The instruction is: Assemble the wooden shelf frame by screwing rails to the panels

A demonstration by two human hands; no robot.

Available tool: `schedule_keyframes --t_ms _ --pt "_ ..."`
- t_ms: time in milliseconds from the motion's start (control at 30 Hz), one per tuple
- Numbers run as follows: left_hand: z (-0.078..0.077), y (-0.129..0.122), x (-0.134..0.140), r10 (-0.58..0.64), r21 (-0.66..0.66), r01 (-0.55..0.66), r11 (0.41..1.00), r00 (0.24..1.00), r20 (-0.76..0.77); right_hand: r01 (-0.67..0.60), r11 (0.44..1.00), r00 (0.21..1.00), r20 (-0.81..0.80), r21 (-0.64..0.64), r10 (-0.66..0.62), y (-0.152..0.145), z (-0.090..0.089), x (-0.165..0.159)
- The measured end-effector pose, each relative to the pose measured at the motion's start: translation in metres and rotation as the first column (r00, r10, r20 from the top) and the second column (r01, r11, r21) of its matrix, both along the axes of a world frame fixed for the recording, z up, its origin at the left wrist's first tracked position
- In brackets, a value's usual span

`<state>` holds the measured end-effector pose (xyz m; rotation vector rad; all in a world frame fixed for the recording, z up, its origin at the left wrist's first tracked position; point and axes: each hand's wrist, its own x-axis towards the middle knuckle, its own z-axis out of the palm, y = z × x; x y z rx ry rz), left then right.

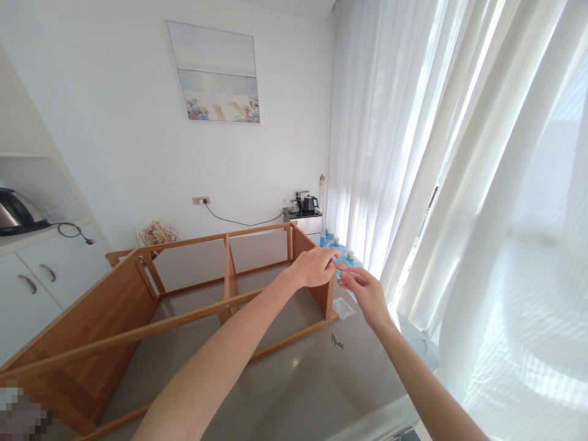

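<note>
Pinches something thin (pixel 339 269) in right hand (pixel 365 293); at its 10 o'clock, holds left hand (pixel 315 267) over wooden shelf frame (pixel 184 318), cannot tell its grip. Has screws (pixel 338 342) at 7 o'clock.

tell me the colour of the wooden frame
The wooden frame is a warm orange-brown, as the head view shows best.

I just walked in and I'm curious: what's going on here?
A person's left hand and right hand are close together by the window-side end of a wooden frame on the floor. Whatever is between them is too small to make out. Small metal pieces and a clear plastic bag lie loose near that end.
</note>
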<state>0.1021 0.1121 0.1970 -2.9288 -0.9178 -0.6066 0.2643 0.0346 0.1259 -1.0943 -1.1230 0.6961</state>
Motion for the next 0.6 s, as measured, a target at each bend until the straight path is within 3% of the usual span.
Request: schedule_keyframes --t_ms 300,467,600 --pt "0.000 0.020 -0.010 -0.072 -0.175 0.085 0.981 0.994 0.083 -0.136 0.989 0.970 -0.213 -0.060 0.120 0.002 0.000 0.000" --pt "-0.006 0.024 -0.008 -0.064 -0.219 0.101 0.970 0.984 0.169 -0.096 0.995 0.985 -0.148 -0.031 0.091 0.001 -0.003 -0.002" --pt "-0.009 0.026 -0.005 -0.098 -0.260 0.158 0.953 0.968 0.230 0.007 1.000 0.999 -0.038 0.012 -0.006 0.003 -0.008 -0.004"
